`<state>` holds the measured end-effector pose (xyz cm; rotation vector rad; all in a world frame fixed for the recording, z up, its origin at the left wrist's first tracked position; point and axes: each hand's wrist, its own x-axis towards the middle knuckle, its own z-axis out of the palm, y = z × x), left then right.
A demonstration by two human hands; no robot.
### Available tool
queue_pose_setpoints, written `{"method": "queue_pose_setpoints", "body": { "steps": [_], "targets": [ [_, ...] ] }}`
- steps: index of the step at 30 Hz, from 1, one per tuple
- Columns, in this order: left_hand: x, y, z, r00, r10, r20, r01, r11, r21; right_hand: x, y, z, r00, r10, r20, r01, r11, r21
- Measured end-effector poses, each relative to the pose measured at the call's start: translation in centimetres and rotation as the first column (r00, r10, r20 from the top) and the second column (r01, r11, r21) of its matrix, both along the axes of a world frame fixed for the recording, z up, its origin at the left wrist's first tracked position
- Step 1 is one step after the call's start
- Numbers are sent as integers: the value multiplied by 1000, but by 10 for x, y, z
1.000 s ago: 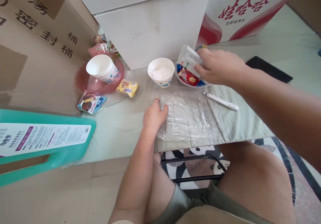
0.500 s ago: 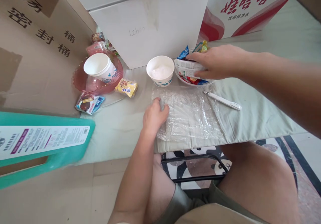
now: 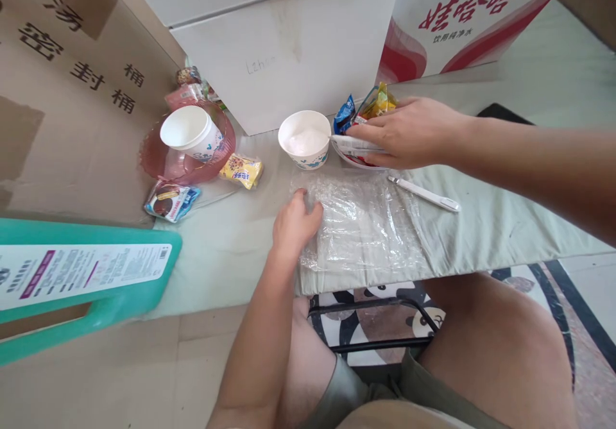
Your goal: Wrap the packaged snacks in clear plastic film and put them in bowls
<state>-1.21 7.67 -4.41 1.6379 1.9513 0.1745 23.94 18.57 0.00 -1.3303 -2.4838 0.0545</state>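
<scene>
My right hand (image 3: 409,135) is over a white bowl (image 3: 359,161) of snack packets. Its thumb and fingers are closed on a white snack packet (image 3: 353,145), whose far side the hand covers. A blue packet (image 3: 344,115) and a yellow packet (image 3: 384,100) stick up behind it. My left hand (image 3: 294,220) rests with thumb and forefinger apart at the left edge of a clear plastic bag (image 3: 366,230), spread flat on the cloth. Just beyond the bag stands a paper bowl (image 3: 305,140) with white contents. A white utility knife (image 3: 426,193) lies to the bag's right.
At left, a pink glass bowl (image 3: 150,159) holds paper cups (image 3: 187,131). Beside it lie a yellow packet (image 3: 241,171) and a cookie packet (image 3: 171,199). A white box (image 3: 308,57), a cardboard box (image 3: 96,153) and a green container (image 3: 158,281) border the table.
My right hand has shifted slightly lower over the snack bowl, and the white packet under it is now tilted, showing less of its face. My left hand has stayed in place.
</scene>
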Motion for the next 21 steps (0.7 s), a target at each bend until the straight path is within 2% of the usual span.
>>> {"method": "queue_pose_setpoints", "body": {
  "steps": [2,3,5,7,10,15,18,21],
  "targets": [
    [0,0,1,1000,3,1,-3,1000,-9,0,-6,15,980,98,174,-95,995,-30],
    [0,0,1,1000,2,3,-2,1000,-11,1,-9,21,971,119,207,-115,993,-29],
    [0,0,2,1000,-2,10,2,1000,-11,2,-15,26,981,93,169,-97,995,14],
    [0,0,2,1000,-5,13,5,1000,-8,6,-16,20,989,74,129,-78,997,24],
    [0,0,3,1000,1,0,-1,1000,-5,16,-6,0,992,78,103,-78,997,-3],
    [1,1,4,1000,3,15,-3,1000,-19,26,11,-22,977,132,166,-132,991,-7],
    [2,1,5,1000,4,16,-4,1000,-21,24,9,-24,968,105,229,-119,992,48],
    [2,2,5,1000,3,11,-2,1000,-19,18,-1,-12,978,69,198,-89,991,97]
  ]
}}
